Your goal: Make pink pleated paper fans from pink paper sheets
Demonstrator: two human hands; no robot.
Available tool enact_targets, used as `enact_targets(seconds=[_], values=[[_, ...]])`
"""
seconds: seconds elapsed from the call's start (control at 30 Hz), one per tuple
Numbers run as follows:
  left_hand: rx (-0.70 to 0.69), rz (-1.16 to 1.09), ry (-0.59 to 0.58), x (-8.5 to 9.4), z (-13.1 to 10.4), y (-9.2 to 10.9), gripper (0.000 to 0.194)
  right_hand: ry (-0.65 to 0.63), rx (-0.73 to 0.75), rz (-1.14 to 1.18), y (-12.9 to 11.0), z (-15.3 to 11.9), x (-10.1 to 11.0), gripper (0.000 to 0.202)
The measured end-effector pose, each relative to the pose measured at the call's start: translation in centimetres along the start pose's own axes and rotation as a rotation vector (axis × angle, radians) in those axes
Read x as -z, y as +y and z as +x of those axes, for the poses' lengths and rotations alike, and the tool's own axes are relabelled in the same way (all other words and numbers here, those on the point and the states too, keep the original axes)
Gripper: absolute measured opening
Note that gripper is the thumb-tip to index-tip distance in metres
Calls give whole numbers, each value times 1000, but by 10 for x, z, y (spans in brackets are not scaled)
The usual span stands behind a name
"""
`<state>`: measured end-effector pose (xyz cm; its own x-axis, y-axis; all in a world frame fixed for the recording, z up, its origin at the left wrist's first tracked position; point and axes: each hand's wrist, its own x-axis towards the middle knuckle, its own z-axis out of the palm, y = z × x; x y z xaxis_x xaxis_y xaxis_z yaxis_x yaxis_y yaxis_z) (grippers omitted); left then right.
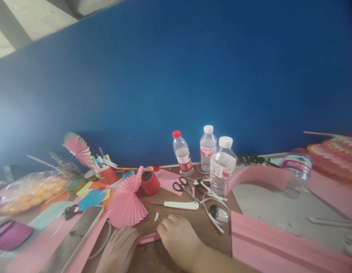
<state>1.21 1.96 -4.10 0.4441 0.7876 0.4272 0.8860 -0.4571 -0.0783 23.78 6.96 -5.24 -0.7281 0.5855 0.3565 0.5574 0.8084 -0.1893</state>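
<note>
A narrow folded strip of pink paper [149, 238] lies low over the brown table, stretched between my two hands. My left hand [121, 246], with a ring on one finger, has its fingers closed on the strip's left end. Curled fingers of my right hand [178, 237] press on the other end. Just beyond my left hand stands a pleated pink paper fan [127, 208]. A white-handled utility knife [181, 205] rests ahead of my right hand, near scissors [181, 184] with black handles. The undersides of both hands are hidden.
Several clear plastic bottles [222, 168] stand at the back against the blue wall [176, 76]. A red thread spool [150, 184] sits behind the fan. To the left are a phone [73, 239] and a bag of orange balls [33, 193]; pink paper sheets [278, 242] lie right.
</note>
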Motion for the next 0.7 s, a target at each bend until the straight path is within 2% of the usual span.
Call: enact_targets(seconds=[0.13,0.27,0.37,0.53,0.7], values=[[42,-26,-47,-4,-3,1,17,45,-11,-18,1,-3,-8,9],[120,-16,-89,-11,-6,4,34,62,-8,-102,-1,-5,-10,9],[138,41,-130,-15,-5,10,35,57,-47,-142,-7,-8,-9,10],[62,113,-145,-13,1,20,37,45,-272,-188,-23,-20,-12,19],[47,43,-171,-9,0,20,38,74,-278,-266,-34,-26,-18,15]])
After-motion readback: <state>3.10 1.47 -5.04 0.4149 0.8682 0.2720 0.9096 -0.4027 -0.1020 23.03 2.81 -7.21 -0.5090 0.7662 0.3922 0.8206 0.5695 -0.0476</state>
